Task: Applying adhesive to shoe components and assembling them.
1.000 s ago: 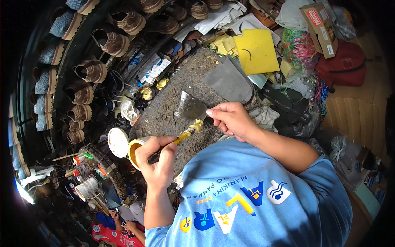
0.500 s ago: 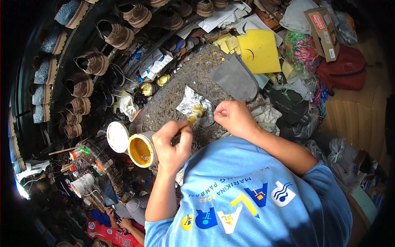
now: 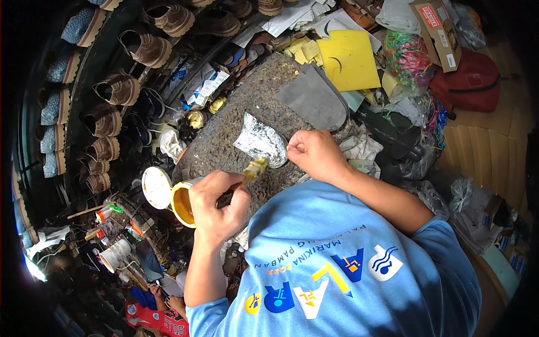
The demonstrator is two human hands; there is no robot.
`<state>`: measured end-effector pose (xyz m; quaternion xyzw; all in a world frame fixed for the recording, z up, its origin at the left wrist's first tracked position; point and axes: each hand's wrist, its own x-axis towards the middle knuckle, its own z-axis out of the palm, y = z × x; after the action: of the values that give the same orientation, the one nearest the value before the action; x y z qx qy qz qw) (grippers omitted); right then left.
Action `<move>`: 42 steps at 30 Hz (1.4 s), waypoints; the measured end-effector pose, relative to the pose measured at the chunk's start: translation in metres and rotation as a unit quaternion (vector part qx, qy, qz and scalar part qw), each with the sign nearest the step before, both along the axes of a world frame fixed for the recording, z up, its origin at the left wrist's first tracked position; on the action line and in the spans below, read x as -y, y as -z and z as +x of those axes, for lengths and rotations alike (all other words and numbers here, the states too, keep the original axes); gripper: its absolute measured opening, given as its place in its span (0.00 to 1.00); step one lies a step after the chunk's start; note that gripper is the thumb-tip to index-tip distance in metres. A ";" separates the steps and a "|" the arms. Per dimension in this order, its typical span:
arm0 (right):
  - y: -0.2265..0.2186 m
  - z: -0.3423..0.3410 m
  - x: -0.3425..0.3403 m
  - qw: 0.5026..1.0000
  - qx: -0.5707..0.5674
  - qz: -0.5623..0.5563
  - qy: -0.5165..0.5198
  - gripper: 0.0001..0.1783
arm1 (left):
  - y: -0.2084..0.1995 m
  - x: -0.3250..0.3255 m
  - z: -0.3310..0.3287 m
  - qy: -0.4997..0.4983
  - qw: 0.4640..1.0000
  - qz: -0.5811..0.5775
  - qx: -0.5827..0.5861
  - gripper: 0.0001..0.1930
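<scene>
My left hand [image 3: 219, 203] is closed around the handle of a brush [image 3: 255, 168]; its bristles are coated yellowish and sit beside the near edge of a small round-ended piece [image 3: 260, 141]. That piece lies on the rough work surface, shiny with a wet, whitish coating. At its right edge, my right hand [image 3: 315, 153] has thumb and fingers pinched together, touching the rim. Left of the brush stands a white tub [image 3: 182, 203] with yellow paste inside, partly covered by my left hand. Its round white lid [image 3: 157, 187] hangs open.
Dark grey round-ended sheets [image 3: 314, 98] lie beyond my hands, near a yellow sheet [image 3: 349, 60]. Racks of brown shoes [image 3: 145, 47] line the left. Farther right are a cardboard box [image 3: 438, 35] and a red bag [image 3: 469, 84]. A person in red [image 3: 157, 321] is at lower left.
The brush has come off the piece toward me and left, with my left hand now overlapping the tub. Wet coating now covers the rounded end, which was dark before.
</scene>
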<state>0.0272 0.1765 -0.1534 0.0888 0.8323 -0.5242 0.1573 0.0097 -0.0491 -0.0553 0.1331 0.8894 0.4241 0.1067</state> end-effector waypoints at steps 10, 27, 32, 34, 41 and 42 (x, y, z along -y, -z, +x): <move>0.005 0.002 -0.001 1.000 -0.025 -0.009 0.000 0.10 | -0.003 -0.005 -0.010 0.035 0.999 -0.025 -0.001 0.07; 0.006 0.002 0.000 1.000 -0.020 -0.011 0.005 0.10 | -0.002 0.016 -0.026 0.068 0.997 -0.024 -0.022 0.08; 0.005 0.001 0.001 1.000 -0.016 -0.018 0.004 0.09 | 0.003 0.013 -0.019 0.076 0.996 -0.044 -0.017 0.07; 0.005 0.001 0.000 1.000 -0.010 -0.011 0.004 0.09 | 0.004 0.019 -0.024 0.051 0.998 -0.028 -0.030 0.07; 0.009 0.002 0.000 1.000 -0.021 -0.021 0.006 0.10 | 0.010 0.019 -0.029 0.041 0.996 -0.053 -0.059 0.07; 0.009 0.003 0.001 0.999 -0.020 -0.025 0.007 0.10 | 0.001 0.016 -0.028 0.035 0.998 -0.049 -0.030 0.08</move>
<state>0.0299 0.1758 -0.1627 0.0795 0.8212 -0.5477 0.1389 -0.0181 -0.0655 -0.0565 0.1713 0.9067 0.3720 0.1012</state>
